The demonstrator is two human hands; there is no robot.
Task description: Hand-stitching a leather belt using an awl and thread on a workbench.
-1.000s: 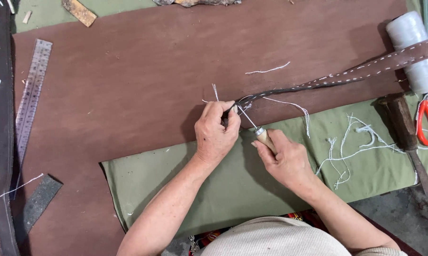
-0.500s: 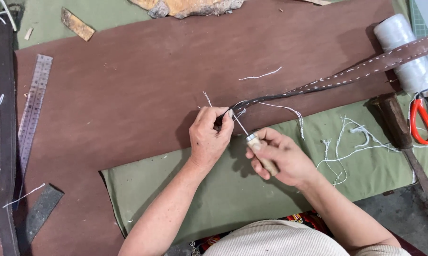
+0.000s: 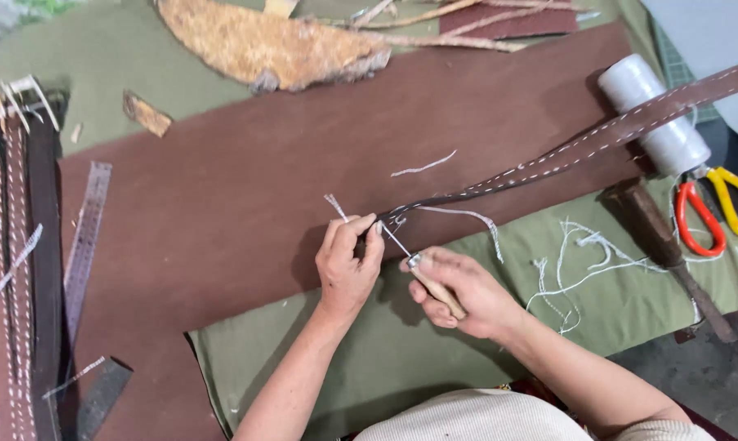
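I am pinching the end of the stitched leather strap [image 3: 548,163] in my left hand [image 3: 346,265] on the brown leather sheet [image 3: 222,188] while my right hand [image 3: 459,294] is gripping the wooden-handled awl [image 3: 434,284]; the strap looks limp, light, best held near the stitching.

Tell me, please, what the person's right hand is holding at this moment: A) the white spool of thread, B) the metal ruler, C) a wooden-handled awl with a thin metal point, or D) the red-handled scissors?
C: the right hand grips a wooden-handled awl, its thin point aimed at the end of the stitched leather strap that the left hand pinches.
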